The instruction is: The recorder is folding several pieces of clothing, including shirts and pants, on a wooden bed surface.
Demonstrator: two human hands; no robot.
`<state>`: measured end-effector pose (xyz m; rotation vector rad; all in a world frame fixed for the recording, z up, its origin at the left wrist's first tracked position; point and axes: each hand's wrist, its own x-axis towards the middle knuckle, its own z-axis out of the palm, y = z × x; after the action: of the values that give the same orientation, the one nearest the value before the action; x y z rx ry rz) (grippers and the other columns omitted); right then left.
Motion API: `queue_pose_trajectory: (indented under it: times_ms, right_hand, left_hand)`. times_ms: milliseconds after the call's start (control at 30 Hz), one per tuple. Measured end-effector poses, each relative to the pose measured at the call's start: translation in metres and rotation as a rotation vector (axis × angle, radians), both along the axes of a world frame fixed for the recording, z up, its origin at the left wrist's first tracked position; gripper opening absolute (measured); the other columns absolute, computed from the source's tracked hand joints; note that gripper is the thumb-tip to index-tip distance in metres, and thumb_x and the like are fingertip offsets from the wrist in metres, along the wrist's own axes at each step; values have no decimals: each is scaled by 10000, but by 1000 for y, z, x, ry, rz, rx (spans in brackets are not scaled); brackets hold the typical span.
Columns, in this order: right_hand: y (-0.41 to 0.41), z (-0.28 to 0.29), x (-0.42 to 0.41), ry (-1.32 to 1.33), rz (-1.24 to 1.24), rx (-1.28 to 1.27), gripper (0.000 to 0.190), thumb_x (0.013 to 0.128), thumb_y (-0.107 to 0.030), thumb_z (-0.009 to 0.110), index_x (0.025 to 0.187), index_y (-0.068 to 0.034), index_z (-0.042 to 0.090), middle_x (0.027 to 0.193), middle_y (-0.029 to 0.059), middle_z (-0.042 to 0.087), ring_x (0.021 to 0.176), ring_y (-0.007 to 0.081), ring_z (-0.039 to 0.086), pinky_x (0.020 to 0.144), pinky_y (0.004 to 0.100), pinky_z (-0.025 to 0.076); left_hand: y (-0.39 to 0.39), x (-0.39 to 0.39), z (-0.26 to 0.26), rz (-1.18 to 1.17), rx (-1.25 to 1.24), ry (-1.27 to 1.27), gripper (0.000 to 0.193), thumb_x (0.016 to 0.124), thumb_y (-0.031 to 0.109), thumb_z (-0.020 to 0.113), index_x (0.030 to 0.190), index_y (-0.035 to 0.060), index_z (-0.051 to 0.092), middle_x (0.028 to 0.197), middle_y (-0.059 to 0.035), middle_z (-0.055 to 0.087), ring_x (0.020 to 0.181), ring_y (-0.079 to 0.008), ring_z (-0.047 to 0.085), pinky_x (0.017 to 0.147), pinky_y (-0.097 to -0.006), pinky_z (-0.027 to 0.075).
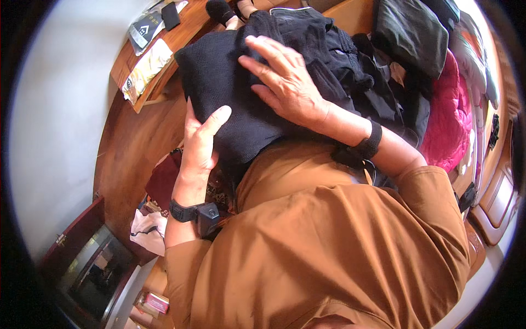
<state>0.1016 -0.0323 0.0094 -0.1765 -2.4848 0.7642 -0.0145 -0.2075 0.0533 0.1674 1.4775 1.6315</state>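
A black knitted garment [218,78], folded over, lies across my lap in the upper middle of the view. My left hand [201,133] grips its left edge, with the thumb on top and the fingers mostly hidden beneath the cloth. Spread over the garment's upper part is my right hand [283,78], palm down with the fingers apart; whether it touches the cloth cannot be told. More black clothing [304,28] lies just beyond and to the right of the knit. Each wrist wears a black strap.
A wooden table [189,35] at the upper left bears a black phone-like object [170,16], a plastic packet [144,31] and a white-and-yellow bag [148,70]. Heaped at the right are a pink quilted garment [448,119] and a dark grey cushion-like item [411,37]. White cloth [148,230] lies lower left.
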Motion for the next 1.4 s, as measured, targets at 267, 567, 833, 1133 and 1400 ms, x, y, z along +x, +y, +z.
queue_pose_trajectory:
  times_ms: [267, 567, 833, 1133, 1400]
  right_hand:
    - [-1, -13, -4, 90, 124, -674, 509, 951, -303, 573, 1396, -92, 445, 1461, 196, 355, 1363, 361, 357, 1123, 419, 309]
    - [92, 0, 84, 57, 110, -1912, 617, 969, -560, 453, 1327, -64, 535, 1265, 90, 606, 1160, 187, 578, 974, 323, 460]
    - [156, -40, 142, -245, -227, -1553, 565, 914, -267, 638, 1396, -46, 441, 1319, 90, 564, 1164, 165, 571, 965, 304, 483]
    - [161, -87, 135, -385, -263, -1173, 728, 836, -348, 753, 1432, -99, 417, 1294, 104, 566, 1175, 196, 547, 993, 342, 432]
    - [73, 29, 104, -267, 3, 67, 862, 667, -288, 826, 1424, -193, 426, 1422, 155, 443, 1315, 346, 428, 1044, 472, 382]
  left_hand:
    - [15, 13, 35, -33, -1, 56, 636, 844, -13, 618, 1425, 56, 367, 1310, -121, 532, 1163, -227, 557, 1010, -370, 454]
    - [120, 41, 39, -548, 212, 293, 733, 903, 155, 649, 1481, -24, 235, 1257, -194, 527, 1053, -185, 588, 941, -308, 470]
    - [203, 74, -56, -854, 371, 1314, 467, 871, 114, 631, 1321, 49, 525, 1170, -182, 637, 1047, -310, 636, 944, -346, 499]
    - [192, 0, -79, -641, 45, 1701, 361, 969, 343, 513, 1297, 212, 590, 1375, -66, 533, 1307, -328, 434, 1101, -532, 255]
    - [190, -43, -71, -817, 251, 1520, 643, 737, -144, 446, 1291, 153, 586, 1335, -86, 563, 1310, -279, 463, 1138, -409, 312]
